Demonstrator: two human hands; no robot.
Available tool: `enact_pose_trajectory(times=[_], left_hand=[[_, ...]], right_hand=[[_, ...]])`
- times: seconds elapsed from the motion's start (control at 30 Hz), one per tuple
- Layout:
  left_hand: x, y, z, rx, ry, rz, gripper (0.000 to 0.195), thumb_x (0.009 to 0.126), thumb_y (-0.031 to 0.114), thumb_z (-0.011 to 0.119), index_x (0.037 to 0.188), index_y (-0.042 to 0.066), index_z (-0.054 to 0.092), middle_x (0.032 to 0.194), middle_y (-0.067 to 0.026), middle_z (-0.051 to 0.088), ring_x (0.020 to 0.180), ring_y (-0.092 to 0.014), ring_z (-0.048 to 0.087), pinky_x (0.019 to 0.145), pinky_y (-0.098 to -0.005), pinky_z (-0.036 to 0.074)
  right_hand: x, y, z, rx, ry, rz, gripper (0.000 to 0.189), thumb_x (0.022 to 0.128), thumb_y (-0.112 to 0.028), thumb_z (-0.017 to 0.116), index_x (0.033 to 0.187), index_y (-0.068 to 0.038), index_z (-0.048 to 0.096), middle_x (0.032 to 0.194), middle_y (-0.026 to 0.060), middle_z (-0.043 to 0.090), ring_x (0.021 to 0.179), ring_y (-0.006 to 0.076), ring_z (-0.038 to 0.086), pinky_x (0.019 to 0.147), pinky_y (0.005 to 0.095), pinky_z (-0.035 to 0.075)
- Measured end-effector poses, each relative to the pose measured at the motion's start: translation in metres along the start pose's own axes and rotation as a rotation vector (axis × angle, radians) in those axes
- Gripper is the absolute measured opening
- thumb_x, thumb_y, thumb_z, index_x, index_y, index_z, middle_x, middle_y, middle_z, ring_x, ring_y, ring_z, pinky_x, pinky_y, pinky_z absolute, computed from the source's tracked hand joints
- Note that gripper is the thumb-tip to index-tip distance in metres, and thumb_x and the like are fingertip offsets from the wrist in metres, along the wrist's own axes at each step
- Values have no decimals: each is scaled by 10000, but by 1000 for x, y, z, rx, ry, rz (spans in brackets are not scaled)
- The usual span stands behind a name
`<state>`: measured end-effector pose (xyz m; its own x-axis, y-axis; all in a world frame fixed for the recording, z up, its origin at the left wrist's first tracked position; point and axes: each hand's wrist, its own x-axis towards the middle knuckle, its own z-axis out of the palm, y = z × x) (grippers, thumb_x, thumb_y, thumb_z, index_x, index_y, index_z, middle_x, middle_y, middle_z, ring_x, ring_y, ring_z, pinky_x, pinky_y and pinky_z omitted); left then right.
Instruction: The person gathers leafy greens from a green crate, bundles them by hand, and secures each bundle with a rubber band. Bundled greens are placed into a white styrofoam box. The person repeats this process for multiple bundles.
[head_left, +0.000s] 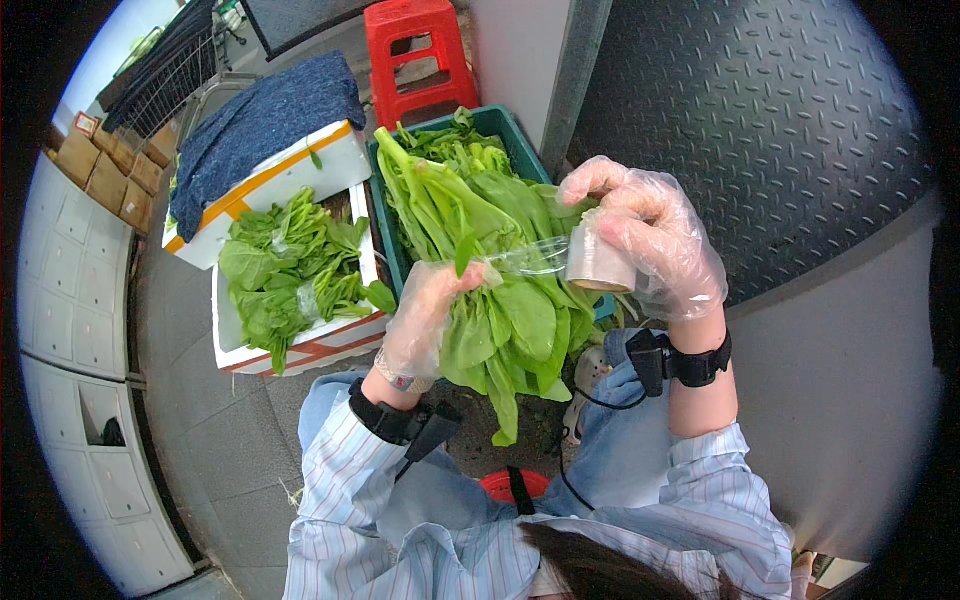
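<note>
My left hand (427, 319), in a clear plastic glove, grips a bunch of leafy greens (517, 315) at its left side. Its pale stems point up and away from me, and the broad leaves hang towards my knees. My right hand (660, 232), gloved too, holds a roll of clear tape (600, 259) by its upper side. A pulled-out strip of tape (532, 256) runs across the bunch from the roll to my left thumb. Where my left fingers sit beneath the leaves is hidden.
A green plastic crate (517, 131) with more greens stands behind the bunch. To its left, a white foam box (232, 356) holds taped bunches (281, 262). Beyond are a foam box under a blue cloth (277, 127) and a red stool (420, 60). A tread-plate panel (750, 127) rises at right.
</note>
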<state>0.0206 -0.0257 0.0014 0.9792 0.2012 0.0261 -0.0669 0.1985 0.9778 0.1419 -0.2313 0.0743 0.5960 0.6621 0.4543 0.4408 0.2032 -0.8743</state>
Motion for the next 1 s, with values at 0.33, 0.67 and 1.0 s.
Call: enact_pose_trajectory(times=[0.33, 0.67, 1.0], left_hand=[[4, 10, 5, -98, -165, -46, 284, 927, 284, 603, 965, 3, 611, 903, -10, 600, 796, -105, 576, 739, -273, 488], [18, -14, 4, -240, -164, -153, 303, 950, 238, 530, 1022, -34, 641, 995, -64, 674, 918, -142, 640, 821, -285, 510], [40, -49, 17, -253, -161, -147, 722, 826, 69, 715, 1380, 1, 257, 1163, -108, 635, 1017, -164, 619, 949, -317, 473]], right_hand=[[-5, -4, -2, -203, 6, -71, 348, 772, -199, 718, 616, -52, 444, 785, 60, 578, 671, 144, 520, 609, 275, 409], [-4, -5, 1, 119, 100, -112, 403, 764, -232, 706, 616, -90, 359, 805, 57, 508, 721, 180, 522, 677, 300, 424], [1, -2, 25, 412, -19, 45, 275, 779, -203, 678, 695, -62, 458, 891, 49, 530, 832, 162, 542, 755, 296, 457]])
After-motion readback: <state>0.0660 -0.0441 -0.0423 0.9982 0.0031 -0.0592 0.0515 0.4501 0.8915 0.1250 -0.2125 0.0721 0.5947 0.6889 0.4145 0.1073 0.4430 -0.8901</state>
